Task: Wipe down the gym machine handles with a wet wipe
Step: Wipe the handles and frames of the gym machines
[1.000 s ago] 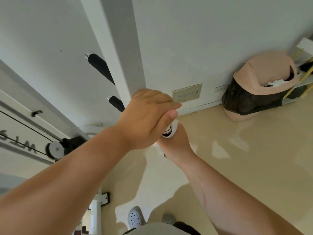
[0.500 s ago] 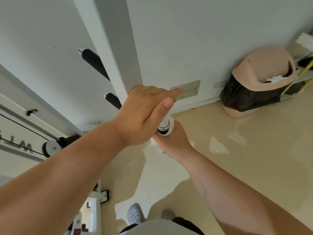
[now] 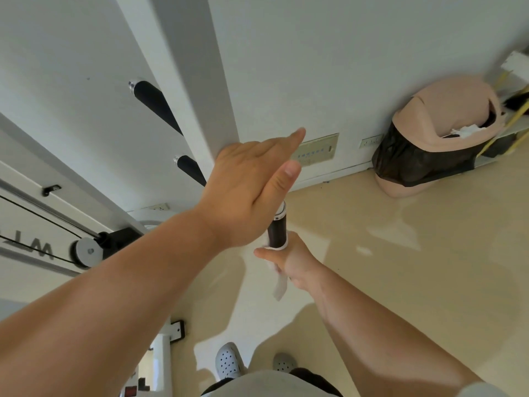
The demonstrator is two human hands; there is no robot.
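**Three handles, one wipe, two hands**

I count three black handles on the white machine: an upper handle (image 3: 154, 106) and a lower handle (image 3: 190, 171) sticking out past the frame post (image 3: 186, 67), and the near handle (image 3: 277, 228) with a chrome end cap, in front of me. There is one wet wipe (image 3: 280, 286), one pink bin (image 3: 446, 110) by the wall, one pulley (image 3: 87, 250), and two shoes (image 3: 229, 361) on the floor.

My left hand (image 3: 249, 193) is flat, fingers straight and together, thumb alongside, over the capped end of the near handle; I cannot tell whether it touches. My right hand (image 3: 290, 260) is wrapped round the wipe, which rings the near handle below the bare black grip, its loose tail hanging beneath the fist.
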